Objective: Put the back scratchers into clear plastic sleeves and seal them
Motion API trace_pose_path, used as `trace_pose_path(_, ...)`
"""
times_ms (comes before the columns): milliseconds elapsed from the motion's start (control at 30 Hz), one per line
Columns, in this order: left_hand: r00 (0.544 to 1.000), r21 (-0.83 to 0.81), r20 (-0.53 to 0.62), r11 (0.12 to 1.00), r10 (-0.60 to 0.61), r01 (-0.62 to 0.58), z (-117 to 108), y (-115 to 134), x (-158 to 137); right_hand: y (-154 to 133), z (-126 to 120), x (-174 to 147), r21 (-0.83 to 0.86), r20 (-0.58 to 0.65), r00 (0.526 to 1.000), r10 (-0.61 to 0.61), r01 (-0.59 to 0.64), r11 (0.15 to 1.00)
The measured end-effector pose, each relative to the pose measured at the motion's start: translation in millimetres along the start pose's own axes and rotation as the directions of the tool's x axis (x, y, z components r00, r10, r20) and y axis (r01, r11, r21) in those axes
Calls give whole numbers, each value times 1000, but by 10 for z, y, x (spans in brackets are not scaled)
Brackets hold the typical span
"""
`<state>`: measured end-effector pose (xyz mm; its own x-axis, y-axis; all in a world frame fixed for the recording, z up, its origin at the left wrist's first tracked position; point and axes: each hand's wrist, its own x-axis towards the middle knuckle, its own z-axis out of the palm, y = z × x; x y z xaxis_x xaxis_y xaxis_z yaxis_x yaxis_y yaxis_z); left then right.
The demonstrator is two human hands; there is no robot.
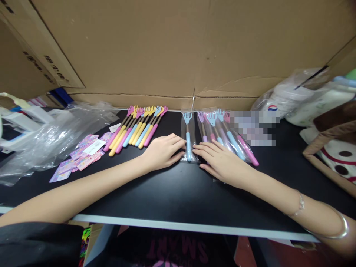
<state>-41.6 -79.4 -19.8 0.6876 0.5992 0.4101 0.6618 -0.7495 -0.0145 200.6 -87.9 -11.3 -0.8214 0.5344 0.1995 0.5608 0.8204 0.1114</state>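
A blue back scratcher in a clear bag is laid between the left hand and right hand, both loosely unclenched, fingertips at the bag's edges, seemingly being straightened; for lifting, a pinch would be needed. Other bagged scratchers are partly covered by the right hand; unbagged scratchers are grouped beyond the left.

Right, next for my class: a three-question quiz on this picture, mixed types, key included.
1. True or false: the light-blue, hand-headed back scratcher between the left hand and the right hand lies in a clear plastic bag.

2. Which lie beside the unbagged back scratchers with pink, yellow and blue handles?
A) a white lidded cup
B) pink-purple printed paper cards
C) a tan strap

3. Which arm wears the shiny silver bangle?

Key: 1 true; 2 B; 3 the right arm.
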Motion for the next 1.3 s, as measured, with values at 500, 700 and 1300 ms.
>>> trace_pose_path(500,999,39,-40,999,14,-12,8,11,4,3,-72,10,20,-91,996,14,-12,1000)
trace_pose_path(700,1000,-21,-10,1000,8,-8,3,8,1,98,-228,42,15,-159,987,33,-31,999)
trace_pose_path(1300,1000,-49,-15,999,14,-15,20,-17,-6,267,-320,869,-128,55,934,352,-343,930)
